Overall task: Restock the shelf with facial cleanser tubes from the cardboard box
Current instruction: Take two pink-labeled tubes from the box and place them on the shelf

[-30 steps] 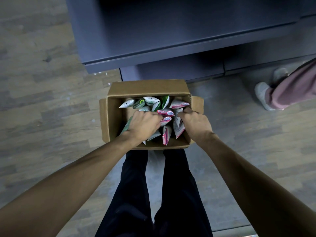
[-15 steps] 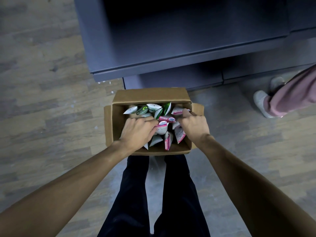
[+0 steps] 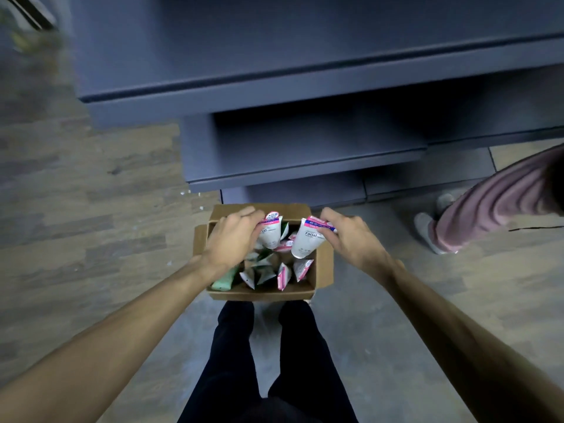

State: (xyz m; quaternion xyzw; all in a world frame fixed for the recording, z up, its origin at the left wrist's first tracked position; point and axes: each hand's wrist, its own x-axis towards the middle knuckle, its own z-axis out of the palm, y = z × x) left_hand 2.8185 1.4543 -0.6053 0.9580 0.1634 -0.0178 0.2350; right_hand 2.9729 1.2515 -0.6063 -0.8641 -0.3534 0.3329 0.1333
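Grey shelf unit (image 3: 305, 71): tiered, at the floor's far edge. Cardboard box (image 3: 323, 270): open, on the wood-look floor (image 3: 76, 209), just before the lowest shelf; holds loose green and pink tubes (image 3: 265, 274). Left hand (image 3: 235, 236): fingers curled, pinching a white pink-topped facial cleanser tube (image 3: 270, 233) above the box. Right hand (image 3: 351, 236): pinching a second tube (image 3: 308, 239) alike. Another person's pink sleeve (image 3: 500, 199): right edge.

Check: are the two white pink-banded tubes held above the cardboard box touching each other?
Apart. The head view shows the left hand's white pink-banded tube and the right hand's white pink-banded tube with the box interior visible in a gap between them.
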